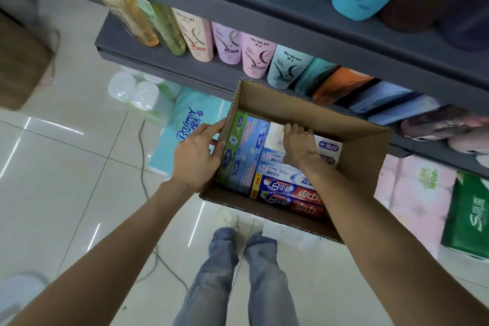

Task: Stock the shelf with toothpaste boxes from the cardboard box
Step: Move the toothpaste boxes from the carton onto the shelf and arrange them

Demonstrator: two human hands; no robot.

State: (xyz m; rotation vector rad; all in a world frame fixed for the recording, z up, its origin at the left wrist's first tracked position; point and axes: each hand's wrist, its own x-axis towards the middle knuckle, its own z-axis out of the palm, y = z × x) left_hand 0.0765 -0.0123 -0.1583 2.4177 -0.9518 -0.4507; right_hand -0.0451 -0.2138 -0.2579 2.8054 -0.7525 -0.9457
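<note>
Grey metal shelving [169, 75] is running past me on the right, and a row of soft pastel shampoo pouches [258, 57] is leaning along its edge. Lower down, the open brown cardboard box [365, 151] is sitting in front of me, its far wall near that shelf edge, and my left hand [197, 156] is gripping its left wall, thumb inside and fingers outside, steadying it.

Inside, the toothpaste boxes are lying flat in layers. Along the left wall I am counting two long ones, a green carton [232, 144] and a pale blue carton [250, 151], their long axes running from the near wall toward the far wall. At the near wall two dark blue-and-red cartons [287, 192] are lying crosswise, and above them at least two light blue-and-white ones [275, 160]. More are hidden under my wrist, so I cannot give a full count.

My right hand [297, 147] is the one reaching in, its fingers [291, 128] curling over the far end of a white carton [275, 137] in the middle of the box. That carton is lying directly beneath my fingertips, lengthwise away from me, so I judge a straight lift toward the shelf is the move coming.
</note>
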